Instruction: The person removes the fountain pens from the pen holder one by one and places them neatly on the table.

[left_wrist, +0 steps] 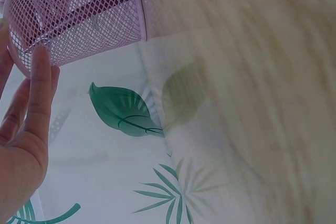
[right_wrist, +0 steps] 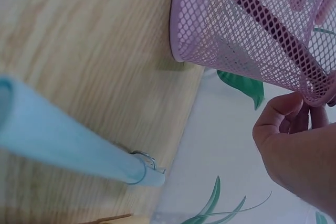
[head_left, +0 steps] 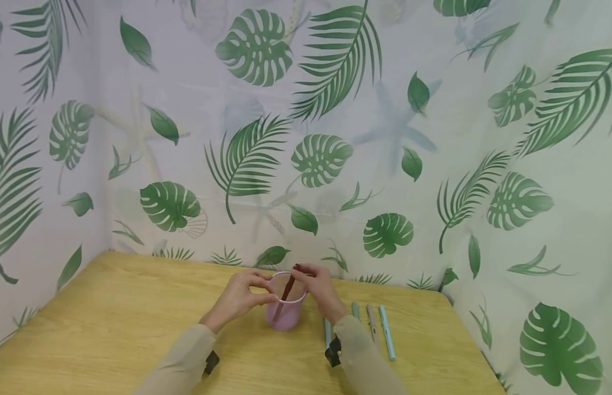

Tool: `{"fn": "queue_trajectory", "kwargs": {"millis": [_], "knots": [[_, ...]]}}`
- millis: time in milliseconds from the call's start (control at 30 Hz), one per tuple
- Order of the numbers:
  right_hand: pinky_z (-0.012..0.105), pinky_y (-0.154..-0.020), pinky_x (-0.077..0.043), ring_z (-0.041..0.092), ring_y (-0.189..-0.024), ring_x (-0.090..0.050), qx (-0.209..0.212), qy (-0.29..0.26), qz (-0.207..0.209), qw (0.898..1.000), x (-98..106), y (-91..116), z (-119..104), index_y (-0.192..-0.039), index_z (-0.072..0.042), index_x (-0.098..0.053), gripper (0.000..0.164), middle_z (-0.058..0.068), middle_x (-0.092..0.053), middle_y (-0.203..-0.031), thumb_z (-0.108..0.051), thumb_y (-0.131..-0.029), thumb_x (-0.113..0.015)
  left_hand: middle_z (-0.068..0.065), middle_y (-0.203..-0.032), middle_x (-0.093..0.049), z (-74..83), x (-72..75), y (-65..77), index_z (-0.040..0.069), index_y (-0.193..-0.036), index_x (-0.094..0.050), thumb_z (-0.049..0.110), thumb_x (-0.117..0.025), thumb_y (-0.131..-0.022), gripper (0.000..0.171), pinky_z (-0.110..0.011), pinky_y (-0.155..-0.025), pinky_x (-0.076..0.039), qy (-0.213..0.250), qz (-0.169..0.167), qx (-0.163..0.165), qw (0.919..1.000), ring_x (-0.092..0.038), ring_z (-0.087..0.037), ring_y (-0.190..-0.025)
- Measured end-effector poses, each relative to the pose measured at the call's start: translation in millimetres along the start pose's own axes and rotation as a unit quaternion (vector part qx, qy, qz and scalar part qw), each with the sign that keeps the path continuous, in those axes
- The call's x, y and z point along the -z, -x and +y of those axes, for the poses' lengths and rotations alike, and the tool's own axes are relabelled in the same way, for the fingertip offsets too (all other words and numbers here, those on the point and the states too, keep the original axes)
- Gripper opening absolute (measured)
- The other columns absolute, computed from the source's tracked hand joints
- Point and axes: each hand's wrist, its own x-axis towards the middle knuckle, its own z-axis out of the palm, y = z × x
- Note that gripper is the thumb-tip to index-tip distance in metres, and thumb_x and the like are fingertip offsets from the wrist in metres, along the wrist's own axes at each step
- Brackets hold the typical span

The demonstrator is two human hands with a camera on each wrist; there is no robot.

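Note:
A pink mesh pen holder (head_left: 288, 318) stands upright on the wooden table, between both hands. My left hand (head_left: 239, 299) holds it by the rim from the left, thumb at the near side; in the left wrist view, fingers (left_wrist: 39, 85) lie along the mesh near the rim. At the opposite side, my right hand (head_left: 322, 288) pinches the top of a dark red pen (head_left: 288, 287). The pen slants inside the holder, its lower end showing through the mesh near the base. The right wrist view shows the curled right hand (right_wrist: 299, 140) right at the rim.
Right of the holder lie a light blue pen (head_left: 387, 332), a greyish-brown pen (head_left: 372, 321), a green pen (head_left: 355, 310) and another blue pen (head_left: 328, 332), partly under the right forearm. Leaf-patterned cloth (head_left: 335, 219) hangs behind the wooden table (head_left: 138, 307).

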Motion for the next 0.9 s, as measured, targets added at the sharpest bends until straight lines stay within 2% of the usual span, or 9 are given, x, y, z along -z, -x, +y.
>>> {"fn": "queue_trajectory", "kwargs": {"millis": [333, 467, 700, 900], "knots": [[0.031, -0.074, -0.053, 0.007, -0.087, -0.064, 0.031, -0.053, 0.024, 0.998, 9, -1, 1, -0.116, 0.003, -0.066, 0.033, 0.006, -0.073, -0.104, -0.020, -0.092, -0.070, -0.011, -0.114, -0.071, 3.3, -0.6, -0.5, 0.020, -0.077, -0.077, 0.026, -0.085, -0.075, 0.010, -0.045, -0.092, -0.051, 0.002, 0.007, 0.002, 1.0000, -0.064, -0.026, -0.107], [0.032, -0.075, -0.054, 0.008, -0.085, -0.065, 0.044, -0.083, 0.032, 0.995, 15, 1, 2, -0.117, 0.004, -0.065, 0.033, 0.006, -0.072, -0.102, -0.018, -0.093, -0.069, -0.011, -0.114, -0.071, 2.3, -1.1, -0.4, 0.020, -0.077, -0.078, 0.026, -0.086, -0.074, 0.010, -0.043, -0.092, -0.051, 0.001, 0.006, 0.003, 1.0000, -0.064, -0.026, -0.107], [0.032, -0.079, -0.058, 0.011, -0.088, -0.068, 0.064, -0.155, 0.039, 0.985, 23, 7, 5, -0.120, 0.010, -0.058, 0.032, 0.014, -0.070, -0.104, -0.012, -0.097, -0.062, -0.009, -0.113, -0.072, 0.5, -2.9, 0.1, 0.021, -0.076, -0.077, 0.026, -0.086, -0.074, 0.011, -0.040, -0.089, -0.052, 0.007, 0.004, 0.006, 1.0000, -0.065, -0.025, -0.107], [0.037, -0.085, -0.058, 0.021, -0.096, -0.069, 0.070, -0.206, 0.031, 0.976, 27, 7, 4, -0.117, 0.005, -0.055, 0.025, 0.009, -0.070, -0.099, -0.013, -0.100, -0.057, -0.010, -0.112, -0.071, 2.0, -2.6, -0.1, 0.020, -0.076, -0.077, 0.026, -0.085, -0.075, 0.011, -0.039, -0.088, -0.052, 0.005, 0.006, -0.001, 1.0000, -0.064, -0.026, -0.106]]}}
